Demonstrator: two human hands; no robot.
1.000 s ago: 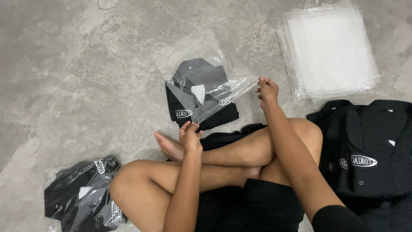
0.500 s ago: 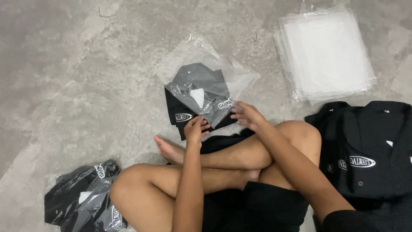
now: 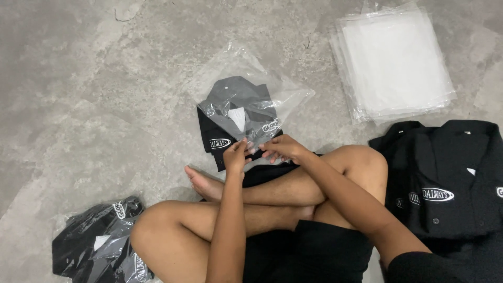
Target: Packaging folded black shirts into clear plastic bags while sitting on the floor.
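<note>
Both of my hands had drawn together since a second earlier, when my right hand was stretched out to the far corner of the bag and my left rested by my foot; now they met at the near edge of the clear plastic bag (image 3: 246, 99). I sat cross-legged on the grey concrete floor (image 3: 94, 89), seen from above. My left hand (image 3: 236, 156) had its fingers (image 3: 241, 145) pinched on the bag's near edge, and my right hand (image 3: 283, 148) lay just beside it, its fingers (image 3: 266, 155) curled onto the same edge, though I could not tell how firmly they gripped. Inside the bag lay a folded black shirt (image 3: 230, 112) with a white label at the collar and a white oval logo, its lower part poking out of the bag's open end toward my shins. The bagged shirt lay on the floor directly in front of my crossed legs, just beyond my bare foot (image 3: 201, 184). Well off to my right, higher up, sat a stack of empty clear bags (image 3: 393, 60). Close by my right knee lay a pile of unfolded black shirts (image 3: 450, 178) with white logos. By my left knee rested a finished bagged shirt (image 3: 97, 243), crumpled and shiny.
</note>
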